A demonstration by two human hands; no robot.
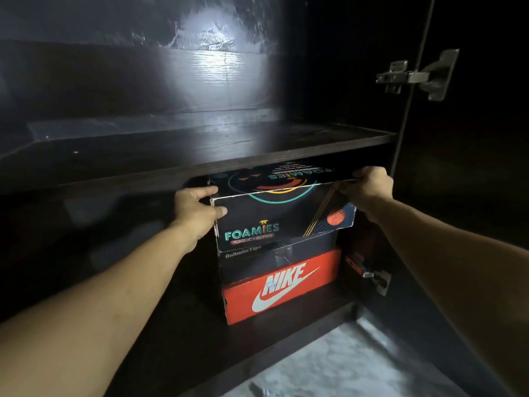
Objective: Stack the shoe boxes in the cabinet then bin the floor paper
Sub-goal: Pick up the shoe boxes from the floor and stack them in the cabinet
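A dark Foamies shoe box [274, 222] sits on top of a stack in the lower compartment of a dark wooden cabinet [200, 156]. Under it lies a dark Onitsuka Tiger box [257, 263], and at the bottom an orange Nike box [283, 287]. My left hand [197, 210] grips the Foamies box at its front left corner. My right hand [369, 187] holds its upper right edge, just under the shelf. The box top almost touches the shelf above. No floor paper can be made out.
The shelf [257, 138] above the stack is bare and lit by a spot of light. The open cabinet door with metal hinges [415, 75] stands at the right. A lower hinge [372, 276] sits beside the boxes. Pale marble floor [357, 362] shows below.
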